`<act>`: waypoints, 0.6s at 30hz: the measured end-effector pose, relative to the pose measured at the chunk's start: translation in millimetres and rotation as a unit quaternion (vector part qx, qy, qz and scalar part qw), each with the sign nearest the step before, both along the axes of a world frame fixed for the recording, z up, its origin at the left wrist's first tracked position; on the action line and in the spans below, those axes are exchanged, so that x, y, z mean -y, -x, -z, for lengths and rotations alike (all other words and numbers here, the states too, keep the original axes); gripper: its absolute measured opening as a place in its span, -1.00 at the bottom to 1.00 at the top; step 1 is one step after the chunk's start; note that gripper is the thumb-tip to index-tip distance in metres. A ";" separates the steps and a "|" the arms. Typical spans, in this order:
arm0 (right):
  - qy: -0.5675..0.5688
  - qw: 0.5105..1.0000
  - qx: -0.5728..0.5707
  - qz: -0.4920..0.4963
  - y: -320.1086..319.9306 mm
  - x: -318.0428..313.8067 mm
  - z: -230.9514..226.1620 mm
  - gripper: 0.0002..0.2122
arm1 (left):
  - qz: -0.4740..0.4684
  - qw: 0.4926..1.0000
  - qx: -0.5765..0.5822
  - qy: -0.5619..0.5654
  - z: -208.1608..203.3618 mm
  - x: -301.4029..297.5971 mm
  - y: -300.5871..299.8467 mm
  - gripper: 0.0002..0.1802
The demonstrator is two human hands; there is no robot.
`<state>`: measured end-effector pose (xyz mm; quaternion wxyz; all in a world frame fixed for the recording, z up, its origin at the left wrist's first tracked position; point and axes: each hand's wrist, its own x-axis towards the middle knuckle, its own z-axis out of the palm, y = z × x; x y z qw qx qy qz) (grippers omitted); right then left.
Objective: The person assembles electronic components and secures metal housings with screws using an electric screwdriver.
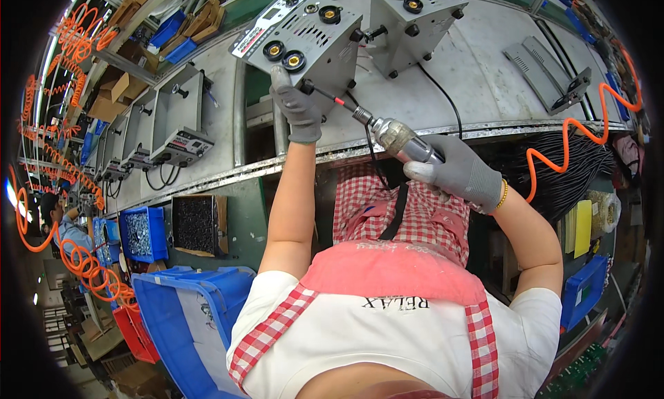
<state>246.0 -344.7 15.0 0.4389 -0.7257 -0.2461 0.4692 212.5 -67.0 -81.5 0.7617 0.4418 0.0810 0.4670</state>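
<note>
A grey welding machine (315,32) with round black, brass-centred sockets stands tilted on the bench in front of me. My left hand (297,112), in a grey glove, is closed on its near lower corner, thumb up by the front panel. My right hand (453,171), also gloved, grips a silver power screwdriver (401,140). The driver's long bit, with a red band, points left and meets a black rubber foot (306,86) at the machine's corner, beside my left fingers. The fastener under the bit is too small to see.
Another grey machine (411,36) stands just right. Open grey housings (183,112) line the bench at left, and a grey panel (546,74) lies far right. An orange coiled hose (566,140) hangs at right. Blue parts bins (144,234) and a large blue crate (197,323) sit left.
</note>
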 end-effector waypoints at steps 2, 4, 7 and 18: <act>-0.011 1.000 -0.015 -0.016 2.4 -1.2 -1.4 -0.62 | -0.105 0.988 -0.010 -0.116 49.7 -21.8 -10.5 -0.45; -0.007 1.000 -0.008 -0.016 2.3 -1.3 -5.0 -0.64 | -0.197 0.925 -0.076 -0.317 79.9 -61.6 -13.0 -0.45; -0.013 1.000 -0.003 -0.012 -2.7 3.5 1.0 -0.65 | -0.191 0.947 -0.120 -0.227 46.2 -19.8 -18.9 -0.45; 0.014 0.999 0.046 0.001 1.8 -1.3 -13.4 -0.59 | -0.303 0.861 -0.136 -0.385 55.3 -32.2 -22.4 -0.50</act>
